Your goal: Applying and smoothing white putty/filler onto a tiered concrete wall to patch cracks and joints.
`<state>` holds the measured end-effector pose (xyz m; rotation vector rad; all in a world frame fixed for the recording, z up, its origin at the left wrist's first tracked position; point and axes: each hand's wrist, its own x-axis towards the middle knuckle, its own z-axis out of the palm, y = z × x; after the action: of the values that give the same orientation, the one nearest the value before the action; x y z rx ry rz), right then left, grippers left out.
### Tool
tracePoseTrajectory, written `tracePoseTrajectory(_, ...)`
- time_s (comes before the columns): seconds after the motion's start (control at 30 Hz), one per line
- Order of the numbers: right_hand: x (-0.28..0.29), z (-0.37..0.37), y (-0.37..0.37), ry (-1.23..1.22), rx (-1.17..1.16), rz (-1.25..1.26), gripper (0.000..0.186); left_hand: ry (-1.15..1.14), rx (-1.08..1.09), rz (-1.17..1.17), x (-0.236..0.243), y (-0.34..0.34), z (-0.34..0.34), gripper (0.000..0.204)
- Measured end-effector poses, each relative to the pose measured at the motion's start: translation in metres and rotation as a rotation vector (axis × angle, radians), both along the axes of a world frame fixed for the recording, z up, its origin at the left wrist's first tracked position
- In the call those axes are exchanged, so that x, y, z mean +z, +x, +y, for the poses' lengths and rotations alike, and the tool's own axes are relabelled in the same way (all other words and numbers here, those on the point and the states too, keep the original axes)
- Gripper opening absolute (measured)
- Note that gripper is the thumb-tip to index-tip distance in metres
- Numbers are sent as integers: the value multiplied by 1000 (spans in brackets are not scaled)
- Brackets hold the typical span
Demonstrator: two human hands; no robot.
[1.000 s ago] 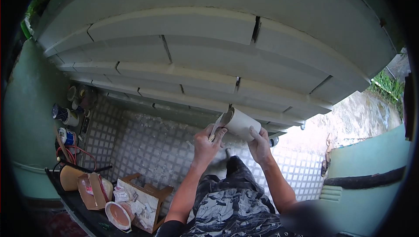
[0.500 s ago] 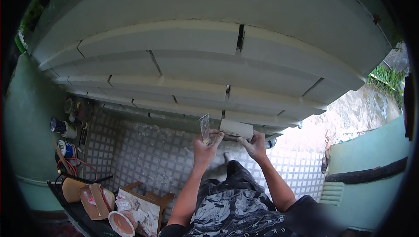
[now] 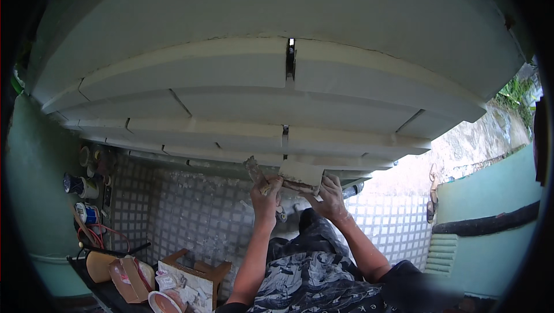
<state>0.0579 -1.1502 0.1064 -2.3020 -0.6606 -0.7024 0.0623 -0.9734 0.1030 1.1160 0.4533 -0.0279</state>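
Note:
My left hand [image 3: 266,195] is closed around a putty-smeared scraper [image 3: 252,166], its flat blade pointing up, just left of a pale roll [image 3: 301,171]. My right hand [image 3: 328,197], dusty with white, grips that roll at its right end; a darker streaked edge runs along its underside. Both hands are held out in front of my body, below the white stepped ledges [image 3: 231,59] overhead, which are cut by narrow dark slots.
Green walls stand at both sides. At lower left are a cluttered stool [image 3: 187,290], a cardboard box [image 3: 133,275], a pink bucket [image 3: 164,304] and several paint tubs [image 3: 88,186]. The tiled floor [image 3: 190,209] continues to bright weathered ground [image 3: 473,140] at right.
The roll has turned from slanted to nearly level, and both hands have shifted slightly left and down in the picture. The ledges now sit lower in view.

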Motion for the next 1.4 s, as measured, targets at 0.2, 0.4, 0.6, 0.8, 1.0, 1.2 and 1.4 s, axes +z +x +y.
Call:
tracePoseTrajectory(0.2,-21,-23,8,-105,52,-15,23,117,-205,-58,20,18,-5,25)
tracePoseTrajectory(0.4,8,-28,11,405,187,322,40,283,-219,-224,24,29,-4,25)
tracePoseTrajectory(0.6,8,-26,15,1185,151,680,22,375,-230,-559,35,19,-6,20)
tracePoseTrajectory(0.8,7,-19,0,972,275,749,15,19,-161,-235,44,-13,14,21)
tracePoseTrajectory(1.0,16,16,-19,925,6,637,8,98,14,-66,40,-40,44,25)
tracePoseTrajectory(1.2,0,21,-43,1024,69,690,10,15,179,-60,44,-67,66,25)
tracePoseTrajectory(1.4,1,35,-64,988,273,695,10,104,66,-91,44,-87,80,27)
